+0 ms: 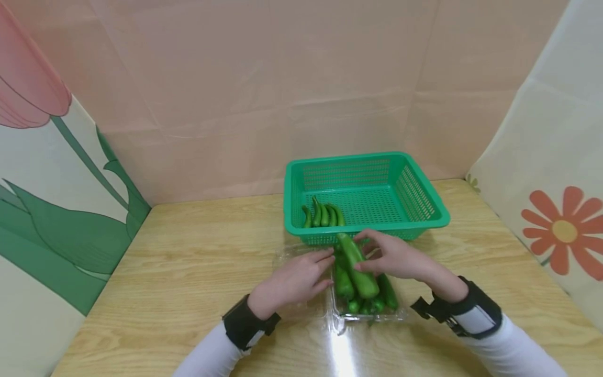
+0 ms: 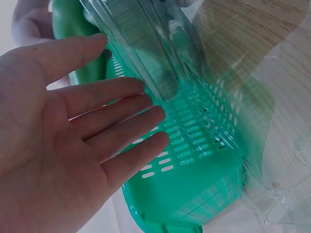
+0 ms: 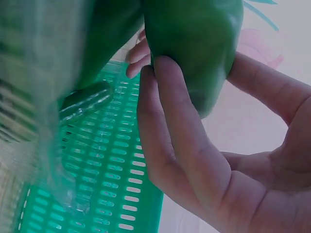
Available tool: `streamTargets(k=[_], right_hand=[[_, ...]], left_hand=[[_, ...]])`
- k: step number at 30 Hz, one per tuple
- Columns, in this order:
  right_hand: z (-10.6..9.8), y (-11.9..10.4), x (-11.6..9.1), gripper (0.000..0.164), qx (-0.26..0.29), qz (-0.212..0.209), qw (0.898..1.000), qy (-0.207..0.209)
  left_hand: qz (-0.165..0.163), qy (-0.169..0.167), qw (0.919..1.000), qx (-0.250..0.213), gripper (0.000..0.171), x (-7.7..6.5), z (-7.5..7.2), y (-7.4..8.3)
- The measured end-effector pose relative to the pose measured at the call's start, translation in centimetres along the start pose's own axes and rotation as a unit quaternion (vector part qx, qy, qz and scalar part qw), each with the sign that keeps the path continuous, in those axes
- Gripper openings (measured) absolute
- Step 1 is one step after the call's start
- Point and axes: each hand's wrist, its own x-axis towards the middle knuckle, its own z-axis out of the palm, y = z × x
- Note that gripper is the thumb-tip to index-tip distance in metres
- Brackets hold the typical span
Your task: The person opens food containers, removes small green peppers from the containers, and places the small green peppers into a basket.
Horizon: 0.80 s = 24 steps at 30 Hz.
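Note:
My right hand [image 1: 398, 256] pinches a long, smooth green zucchini [image 1: 359, 269] between thumb and fingers, above a clear plastic box [image 1: 391, 315]. In the right wrist view the zucchini's rounded end [image 3: 199, 43] sits between the fingertips. More long green vegetables [image 1: 387, 292] lie in the box beneath it. My left hand [image 1: 299, 277], fingers extended and apart, is at the box's left side. Seen from the left wrist, its fingertips come right up to the clear plastic wall [image 2: 146, 63], and the palm holds nothing.
Just behind the box stands a green slotted basket [image 1: 367, 233], with several slim green vegetables [image 1: 325, 215] in its left front corner. The open clear lid [image 1: 287, 254] lies left of the box. A pink-covered wall [image 1: 226, 104] rises behind the wooden table [image 1: 188, 272].

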Motion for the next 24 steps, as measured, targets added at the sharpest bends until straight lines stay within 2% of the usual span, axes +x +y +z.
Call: streamTargets(k=[8,24], right_hand=[[-0.7,-0.6,-0.5,0.061,0.000,-0.027,0.999,0.019],[-2.6,-1.1,-1.0,0.061,0.004,-0.022,0.998,0.065]], left_hand=[[0.001,0.002,1.0000,0.001,0.052,0.0,-0.1,0.0],[0.001,0.003,1.0000,-0.002,0.053,0.0,0.1,0.1]])
